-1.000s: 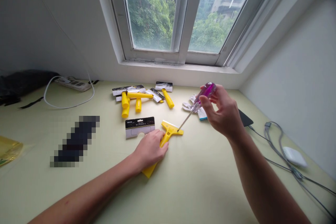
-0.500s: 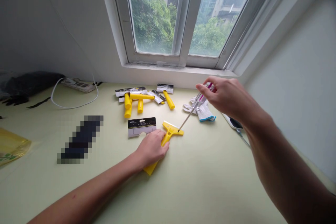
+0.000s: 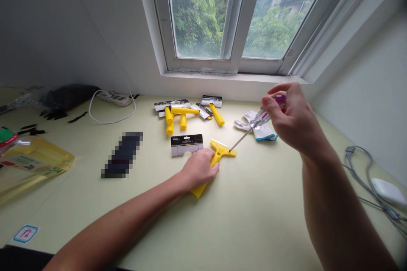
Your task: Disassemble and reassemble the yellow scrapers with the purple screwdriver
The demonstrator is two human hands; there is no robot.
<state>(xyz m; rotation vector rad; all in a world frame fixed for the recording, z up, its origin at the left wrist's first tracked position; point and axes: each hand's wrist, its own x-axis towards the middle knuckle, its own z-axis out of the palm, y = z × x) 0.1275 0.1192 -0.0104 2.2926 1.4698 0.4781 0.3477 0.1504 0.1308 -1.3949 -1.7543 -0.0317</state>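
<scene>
My left hand [image 3: 201, 169] is closed around the handle of a yellow scraper [image 3: 219, 152], pressing it against the table. The scraper's wide head points away from me, and part of its handle is hidden under my fingers. In my right hand [image 3: 288, 118] is a screwdriver [image 3: 244, 136] with a clear and purple handle, held at a slant. Its tip meets the right part of the scraper head. Just left of the head lies a black and white packaging card [image 3: 187, 145]. A white glove with a blue cuff [image 3: 262, 132] lies behind the screwdriver.
Several yellow scrapers [image 3: 182, 112] with cards lie near the window wall. A dark pixelated object [image 3: 122, 155] is on the left, beyond it a yellow transparent bag [image 3: 41, 159]. A power strip [image 3: 114, 98] sits at the back; cables [image 3: 365, 173] and a white device [image 3: 388, 191] lie at right.
The view has shifted, so the table things appear further right. My right hand has turned about the screwdriver handle, whose tip stays on the scraper head. My left hand keeps its hold.
</scene>
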